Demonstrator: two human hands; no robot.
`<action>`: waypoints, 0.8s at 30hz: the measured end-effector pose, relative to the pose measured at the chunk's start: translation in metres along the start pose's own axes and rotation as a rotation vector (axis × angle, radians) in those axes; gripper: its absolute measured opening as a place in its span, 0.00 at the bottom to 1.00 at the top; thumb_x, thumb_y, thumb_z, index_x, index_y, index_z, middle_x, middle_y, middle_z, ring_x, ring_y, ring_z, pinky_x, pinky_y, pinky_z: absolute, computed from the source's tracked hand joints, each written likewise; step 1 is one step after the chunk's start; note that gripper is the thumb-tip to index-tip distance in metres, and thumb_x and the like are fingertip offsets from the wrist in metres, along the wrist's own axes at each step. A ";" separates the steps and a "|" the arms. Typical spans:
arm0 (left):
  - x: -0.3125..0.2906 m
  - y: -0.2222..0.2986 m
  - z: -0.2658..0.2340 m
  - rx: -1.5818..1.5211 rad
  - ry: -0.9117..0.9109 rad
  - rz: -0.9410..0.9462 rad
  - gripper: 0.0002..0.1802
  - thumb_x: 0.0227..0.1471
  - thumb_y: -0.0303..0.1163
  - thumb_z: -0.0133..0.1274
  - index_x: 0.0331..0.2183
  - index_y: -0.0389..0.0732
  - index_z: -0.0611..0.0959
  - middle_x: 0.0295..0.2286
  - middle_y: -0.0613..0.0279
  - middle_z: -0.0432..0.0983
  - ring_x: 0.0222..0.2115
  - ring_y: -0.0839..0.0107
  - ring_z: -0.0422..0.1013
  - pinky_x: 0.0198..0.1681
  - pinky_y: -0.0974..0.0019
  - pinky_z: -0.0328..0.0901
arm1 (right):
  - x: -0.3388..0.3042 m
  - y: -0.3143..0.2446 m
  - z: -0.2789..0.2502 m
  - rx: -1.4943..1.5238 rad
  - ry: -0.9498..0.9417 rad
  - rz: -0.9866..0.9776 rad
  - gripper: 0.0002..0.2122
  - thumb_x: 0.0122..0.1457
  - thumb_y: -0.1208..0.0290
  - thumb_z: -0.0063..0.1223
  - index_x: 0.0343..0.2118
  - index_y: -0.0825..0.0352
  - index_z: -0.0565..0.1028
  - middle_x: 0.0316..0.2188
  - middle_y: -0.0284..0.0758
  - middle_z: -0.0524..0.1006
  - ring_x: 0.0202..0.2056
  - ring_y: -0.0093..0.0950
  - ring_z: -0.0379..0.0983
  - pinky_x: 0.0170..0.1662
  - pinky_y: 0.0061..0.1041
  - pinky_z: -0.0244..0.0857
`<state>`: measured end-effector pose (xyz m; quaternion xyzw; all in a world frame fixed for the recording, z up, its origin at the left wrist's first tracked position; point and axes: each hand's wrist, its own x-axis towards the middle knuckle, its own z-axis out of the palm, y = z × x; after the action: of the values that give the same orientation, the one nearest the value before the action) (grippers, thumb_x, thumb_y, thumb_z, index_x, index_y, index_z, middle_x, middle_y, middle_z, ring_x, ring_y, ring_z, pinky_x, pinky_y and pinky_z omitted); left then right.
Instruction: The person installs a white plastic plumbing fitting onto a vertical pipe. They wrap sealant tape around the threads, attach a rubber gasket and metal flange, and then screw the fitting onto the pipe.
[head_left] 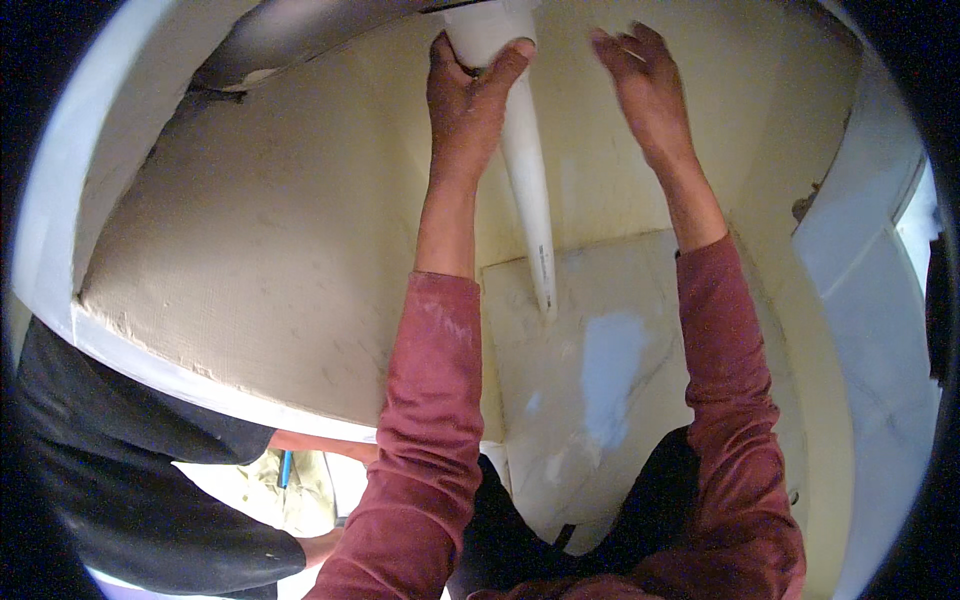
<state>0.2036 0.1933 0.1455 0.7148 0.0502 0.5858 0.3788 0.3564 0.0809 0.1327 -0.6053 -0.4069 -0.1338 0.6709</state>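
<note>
My left hand [470, 105] is wrapped round a white plastic drain fitting [490, 35] at the top of the head view, thumb on its right side. From that fitting a white plastic pipe [525, 165] runs down toward the marbled tile floor. To the right of the fitting, my right hand [648, 90] is raised and apart from it. Its fingers are loosely bent and slightly blurred, with a gap between thumb and fingers, and I see nothing in them. The top of the fitting is cut off by the picture's edge.
A grey curved underside [290, 45] hangs at the upper left. A plastered wall [240, 260] closes in the left side, edged by a pale rim [230, 395]. Beyond it is another person in dark clothing [130, 450]. Pale tiled walling [860, 330] stands at right.
</note>
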 end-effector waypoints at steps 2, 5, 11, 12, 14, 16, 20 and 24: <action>0.004 -0.001 0.002 -0.043 -0.019 0.002 0.34 0.49 0.45 0.68 0.48 0.34 0.74 0.41 0.54 0.79 0.41 0.66 0.75 0.48 0.63 0.68 | 0.001 -0.042 0.005 0.087 -0.155 -0.105 0.37 0.59 0.52 0.59 0.63 0.77 0.63 0.60 0.53 0.70 0.60 0.42 0.68 0.61 0.38 0.62; -0.011 0.004 0.011 -0.015 -0.030 0.007 0.34 0.49 0.46 0.68 0.48 0.33 0.73 0.41 0.54 0.79 0.40 0.66 0.75 0.47 0.63 0.69 | -0.006 -0.073 -0.007 0.357 -0.364 -0.048 0.52 0.55 0.45 0.64 0.69 0.76 0.46 0.66 0.62 0.53 0.66 0.55 0.55 0.68 0.44 0.54; -0.011 0.018 0.021 -0.082 -0.056 -0.014 0.34 0.49 0.45 0.69 0.49 0.34 0.73 0.41 0.55 0.79 0.40 0.67 0.74 0.46 0.63 0.69 | 0.055 0.053 -0.047 0.387 -0.110 0.285 0.46 0.57 0.44 0.60 0.67 0.75 0.55 0.63 0.55 0.62 0.64 0.46 0.61 0.65 0.40 0.58; -0.009 0.018 0.016 -0.090 -0.029 -0.001 0.34 0.49 0.45 0.69 0.49 0.34 0.73 0.41 0.55 0.79 0.39 0.67 0.74 0.46 0.63 0.69 | 0.062 0.046 -0.046 0.237 0.094 0.450 0.40 0.57 0.49 0.61 0.64 0.75 0.63 0.60 0.50 0.70 0.61 0.40 0.67 0.62 0.36 0.61; -0.004 0.018 0.009 -0.083 -0.024 -0.013 0.34 0.49 0.44 0.69 0.49 0.34 0.73 0.41 0.55 0.79 0.40 0.66 0.75 0.46 0.63 0.69 | 0.043 0.043 -0.034 0.206 0.006 0.236 0.35 0.59 0.51 0.60 0.62 0.72 0.66 0.60 0.48 0.70 0.60 0.39 0.68 0.62 0.35 0.61; -0.010 0.009 0.006 -0.089 -0.028 -0.033 0.33 0.49 0.43 0.69 0.49 0.34 0.73 0.41 0.53 0.79 0.40 0.66 0.75 0.46 0.63 0.70 | 0.016 0.023 -0.018 0.111 -0.143 0.001 0.30 0.60 0.53 0.59 0.60 0.68 0.71 0.60 0.46 0.71 0.56 0.36 0.70 0.61 0.34 0.61; -0.006 0.006 -0.004 -0.025 -0.031 -0.012 0.32 0.50 0.41 0.66 0.49 0.32 0.72 0.42 0.49 0.79 0.41 0.63 0.76 0.47 0.61 0.70 | -0.009 -0.069 0.007 0.071 -0.454 0.105 0.55 0.54 0.35 0.59 0.68 0.80 0.49 0.65 0.64 0.55 0.66 0.51 0.57 0.67 0.42 0.55; -0.009 0.016 0.008 0.046 -0.009 0.026 0.33 0.51 0.40 0.63 0.51 0.30 0.71 0.44 0.47 0.78 0.42 0.59 0.76 0.48 0.59 0.70 | -0.001 -0.075 0.024 0.160 -0.341 -0.014 0.56 0.53 0.38 0.62 0.62 0.90 0.51 0.61 0.71 0.56 0.65 0.58 0.56 0.67 0.43 0.55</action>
<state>0.2017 0.1735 0.1474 0.7264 0.0526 0.5863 0.3547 0.2969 0.0854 0.1832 -0.5610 -0.5284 -0.0009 0.6372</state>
